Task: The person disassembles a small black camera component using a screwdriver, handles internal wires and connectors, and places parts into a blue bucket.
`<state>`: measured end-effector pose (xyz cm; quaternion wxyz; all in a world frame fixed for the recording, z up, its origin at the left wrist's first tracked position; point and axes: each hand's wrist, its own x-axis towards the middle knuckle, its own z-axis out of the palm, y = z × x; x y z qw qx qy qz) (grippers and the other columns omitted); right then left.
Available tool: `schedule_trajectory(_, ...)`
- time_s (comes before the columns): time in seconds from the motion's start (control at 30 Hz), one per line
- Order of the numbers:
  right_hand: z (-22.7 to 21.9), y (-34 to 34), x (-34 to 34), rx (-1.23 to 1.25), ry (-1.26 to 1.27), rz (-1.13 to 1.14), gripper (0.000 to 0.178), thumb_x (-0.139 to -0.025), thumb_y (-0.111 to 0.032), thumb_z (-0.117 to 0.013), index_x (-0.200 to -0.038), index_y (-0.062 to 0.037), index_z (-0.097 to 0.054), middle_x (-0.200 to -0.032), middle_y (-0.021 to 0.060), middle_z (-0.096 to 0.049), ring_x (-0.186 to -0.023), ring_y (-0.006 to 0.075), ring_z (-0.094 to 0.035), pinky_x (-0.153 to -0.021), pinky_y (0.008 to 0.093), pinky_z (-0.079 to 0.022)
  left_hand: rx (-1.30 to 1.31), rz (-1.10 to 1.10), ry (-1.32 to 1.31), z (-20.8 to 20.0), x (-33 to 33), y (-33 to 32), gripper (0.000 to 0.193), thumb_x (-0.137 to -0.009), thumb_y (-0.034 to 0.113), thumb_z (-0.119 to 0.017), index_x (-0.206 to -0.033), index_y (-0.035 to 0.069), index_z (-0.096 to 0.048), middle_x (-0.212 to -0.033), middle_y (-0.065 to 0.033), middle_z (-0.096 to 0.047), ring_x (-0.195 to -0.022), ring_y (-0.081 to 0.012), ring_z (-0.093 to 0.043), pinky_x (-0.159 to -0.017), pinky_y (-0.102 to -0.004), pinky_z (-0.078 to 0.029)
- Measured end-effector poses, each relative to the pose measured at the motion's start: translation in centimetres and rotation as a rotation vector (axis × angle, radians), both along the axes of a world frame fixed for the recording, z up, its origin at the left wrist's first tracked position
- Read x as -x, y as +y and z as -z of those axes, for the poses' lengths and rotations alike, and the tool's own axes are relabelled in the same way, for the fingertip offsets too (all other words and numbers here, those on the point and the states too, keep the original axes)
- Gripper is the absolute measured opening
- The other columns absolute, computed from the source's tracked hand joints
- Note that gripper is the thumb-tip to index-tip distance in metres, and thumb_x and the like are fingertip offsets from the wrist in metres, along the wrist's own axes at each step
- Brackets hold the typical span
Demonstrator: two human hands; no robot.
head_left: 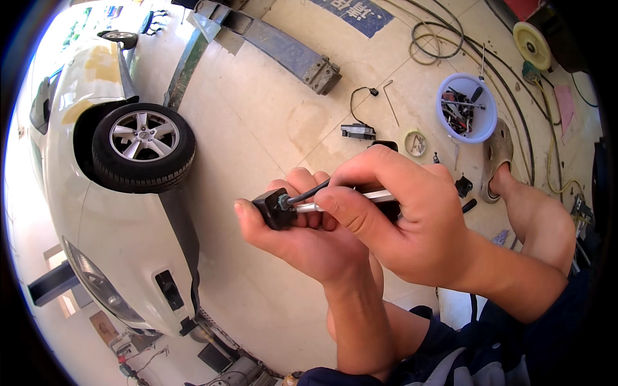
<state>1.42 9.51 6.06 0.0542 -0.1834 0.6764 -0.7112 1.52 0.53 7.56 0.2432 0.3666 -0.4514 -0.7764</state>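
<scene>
My left hand (309, 248) is closed around a small black plastic block (273, 208), with the thumb along its near side. A black cable (312, 192) runs from the block toward my right hand. Above the left palm, my right hand (418, 215) pinches a slim tool with a shiny metal shaft (308, 208). The shaft's tip meets the block beside the cable; my fingers cover much of the tool, so its kind is unclear. Beyond my hands lie a grey module with a cable (358, 132), an L-shaped hex key (391, 104) and a round dish of small parts (415, 143).
A light-blue bowl of tools and fasteners (489, 125) stands at right, near my shoe (497, 154). Hoses (508, 83) trail across the tiled floor. On the left is a white car (122, 225) with its wheel (144, 136) turned out. A metal lift arm (277, 48) lies beyond.
</scene>
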Motion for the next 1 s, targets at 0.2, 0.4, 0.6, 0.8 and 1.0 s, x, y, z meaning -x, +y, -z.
schedule_trajectory(0.2,-0.3,-0.4,0.1,0.077,-0.012,0.109,0.025,-0.087,-0.001,-0.063,-0.109,0.003,-0.051,-0.092,0.0109,-0.066,-0.078,0.0164,-0.07,-0.071,0.0259,-0.054,0.095,0.001,-0.078,0.2,0.1,0.3,0.053,-0.093,0.059,-0.033,-0.062,0.017,-0.023,-0.052,0.0052,-0.027,-0.05,-0.0061,-0.02,-0.045,-0.024,-0.014)
schedule_trajectory(0.4,-0.3,-0.7,0.0,0.002,0.126,0.12,0.021,-0.086,-0.002,-0.063,-0.104,0.0037,-0.054,-0.088,0.0116,-0.067,-0.076,0.0169,-0.07,-0.069,0.0258,-0.055,-0.015,0.061,0.012,-0.1,-0.1,-0.3,0.053,-0.093,0.058,-0.034,-0.061,0.017,-0.023,-0.052,0.0043,-0.026,-0.049,-0.0062,-0.02,-0.045,-0.0245,-0.013)
schedule_trajectory(0.6,-0.4,-0.5,0.1,-0.015,0.101,0.107,0.019,-0.086,-0.001,-0.063,-0.103,0.0041,-0.056,-0.087,0.0123,-0.068,-0.075,0.0179,-0.07,-0.067,0.0264,-0.056,0.023,-0.041,-0.047,-0.2,0.2,0.3,0.054,-0.093,0.059,-0.034,-0.061,0.017,-0.024,-0.052,0.0044,-0.026,-0.05,-0.0063,-0.021,-0.046,-0.0238,-0.014)
schedule_trajectory(0.8,-0.1,-0.7,0.1,0.003,0.197,0.175,0.024,-0.084,0.003,-0.063,-0.106,0.0047,-0.054,-0.093,0.0133,-0.066,-0.079,0.0206,-0.07,-0.071,0.0296,-0.058,-0.049,0.073,0.042,1.5,-0.6,-0.7,0.054,-0.093,0.058,-0.034,-0.06,0.016,-0.026,-0.052,0.0043,-0.027,-0.05,-0.0065,-0.022,-0.046,-0.0235,-0.015)
schedule_trajectory(1.0,-0.2,-0.6,0.3,-0.053,0.219,0.163,0.017,-0.083,0.0,-0.065,-0.098,0.0033,-0.058,-0.084,0.0122,-0.066,-0.071,0.0202,-0.069,-0.062,0.0279,-0.055,-0.056,0.044,0.051,0.9,-0.1,-0.6,0.054,-0.093,0.056,-0.035,-0.058,0.016,-0.027,-0.05,0.003,-0.028,-0.049,-0.0079,-0.022,-0.045,-0.0242,-0.017)
